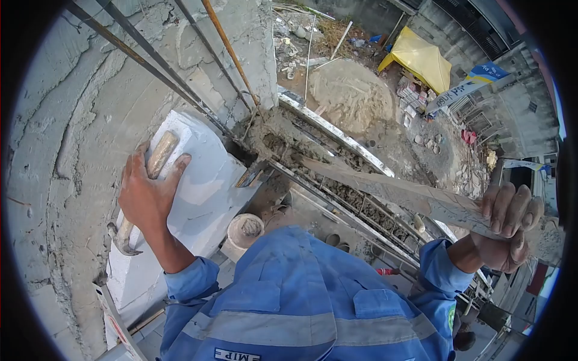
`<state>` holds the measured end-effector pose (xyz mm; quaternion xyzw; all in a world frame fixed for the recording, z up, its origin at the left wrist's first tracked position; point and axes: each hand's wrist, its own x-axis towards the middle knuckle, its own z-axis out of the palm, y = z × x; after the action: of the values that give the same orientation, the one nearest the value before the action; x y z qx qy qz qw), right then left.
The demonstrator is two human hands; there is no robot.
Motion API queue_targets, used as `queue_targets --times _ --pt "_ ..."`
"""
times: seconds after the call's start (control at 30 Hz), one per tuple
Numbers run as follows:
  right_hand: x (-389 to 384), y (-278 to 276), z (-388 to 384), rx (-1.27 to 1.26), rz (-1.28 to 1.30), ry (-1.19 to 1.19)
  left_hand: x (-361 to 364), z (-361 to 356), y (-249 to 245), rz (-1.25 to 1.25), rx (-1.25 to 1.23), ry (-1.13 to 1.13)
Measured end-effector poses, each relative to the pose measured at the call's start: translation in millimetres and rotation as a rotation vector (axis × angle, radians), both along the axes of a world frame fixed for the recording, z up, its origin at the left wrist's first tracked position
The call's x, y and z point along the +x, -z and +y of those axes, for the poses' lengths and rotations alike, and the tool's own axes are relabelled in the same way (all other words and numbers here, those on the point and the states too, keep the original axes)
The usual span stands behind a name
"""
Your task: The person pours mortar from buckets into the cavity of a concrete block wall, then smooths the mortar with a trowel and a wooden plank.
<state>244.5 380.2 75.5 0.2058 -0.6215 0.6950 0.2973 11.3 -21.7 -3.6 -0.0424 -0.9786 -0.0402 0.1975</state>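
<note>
plank (pixel 391 186) is crossing mortar (pixel 361 203), right fingers (pixel 504 207) gripping its end, perhaps for guiding; left fingers (pixel 138 159) are straddling hammer (pixel 162 155), grip unclear.

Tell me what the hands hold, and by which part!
The right hand grips a board near one end. The left hand covers the hammer's handle; gripping or resting, I can't tell.

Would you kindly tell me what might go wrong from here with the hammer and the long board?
The hammer lies on the white block with the left hand over its handle; if that hand shifts, the hammer might slide off.

The long, mortar-smeared board is held near one end by the right hand, so it could twist or slip, perhaps dropping mortar below.
</note>
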Motion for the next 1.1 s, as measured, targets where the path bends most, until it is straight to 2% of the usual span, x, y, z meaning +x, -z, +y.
queue_targets --times 0.07,0.17,0.33,0.37,0.47,0.63,0.67,0.73,0.83,0.97,1.1 --pt "17.1 0.6 15.9 -0.033 0.060 -0.037 -0.2 -1.1 0.6 0.010 -0.015 -0.012" --pt "-16.7 44.8 -11.6 -0.097 0.055 -0.006 -1.3 -3.6 2.5 0.009 -0.045 0.011" --pt "46.4 10.7 42.3 -0.098 0.018 0.033 -2.4 -4.2 3.0 -0.017 -0.049 0.028" --pt "56.6 8.9 54.5 -0.146 0.079 -0.073 -4.4 -5.2 4.2 -0.023 -0.032 0.055" --pt "3.3 42.0 22.4 -0.073 -0.077 -0.081 -6.0 -7.3 5.3 -0.027 -0.028 0.099" --pt "31.4 17.2 44.8 -0.100 -0.055 0.093 -10.4 -14.4 5.1 -0.122 -0.021 0.157" --pt "15.9 16.7 41.6 -0.228 0.179 -0.171 -12.3 -13.5 7.2 -0.131 -0.028 0.173" --pt "-6.2 28.1 39.3 -0.365 0.402 -0.417 -12.1 -13.4 9.0 -0.115 -0.060 0.168" --pt "-4.1 40.7 38.6 -0.276 0.204 -0.262 -14.3 -19.5 12.3 -0.121 -0.057 0.169" --pt "7.0 16.6 52.9 -0.265 0.151 -0.224 -15.8 -19.0 11.3 -0.112 -0.073 0.184" --pt "13.0 3.3 53.9 -0.158 -0.040 -0.127 -10.8 -13.8 9.8 -0.100 -0.067 0.141"
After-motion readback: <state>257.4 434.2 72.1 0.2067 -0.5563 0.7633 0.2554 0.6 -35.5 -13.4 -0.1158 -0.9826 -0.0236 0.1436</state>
